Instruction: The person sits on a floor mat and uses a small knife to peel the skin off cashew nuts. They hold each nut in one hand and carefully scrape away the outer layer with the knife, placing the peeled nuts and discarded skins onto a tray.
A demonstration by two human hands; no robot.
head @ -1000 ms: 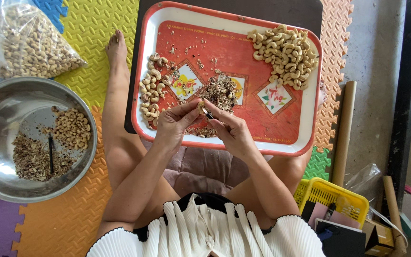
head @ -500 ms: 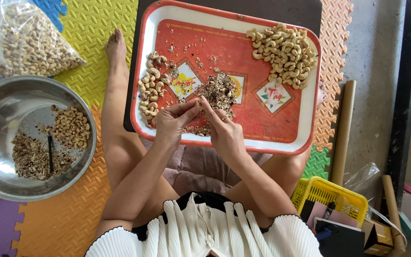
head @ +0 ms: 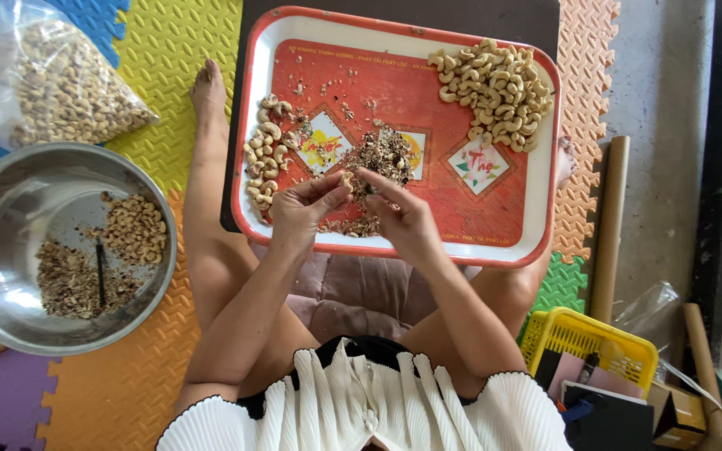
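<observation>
A cashew nut (head: 346, 179) is pinched between the fingertips of the left hand (head: 302, 209), over the lower middle of the red tray (head: 495, 219). The right hand (head: 403, 215) is closed around a small tool that is mostly hidden, its fingertips brought up against the nut. Directly beneath both hands a heap of brown shell scraps (head: 382, 159) is seen. A row of nuts (head: 265, 159) lies along the tray's left side; a larger pile of pale nuts (head: 495, 88) occupies its far right corner. The tray is rested across the person's lap above foam floor mats (head: 160, 50). A steel bowl (head: 10, 209) with nuts and scraps stands to the left, a clear bag of nuts (head: 60, 88) beyond it.
</observation>
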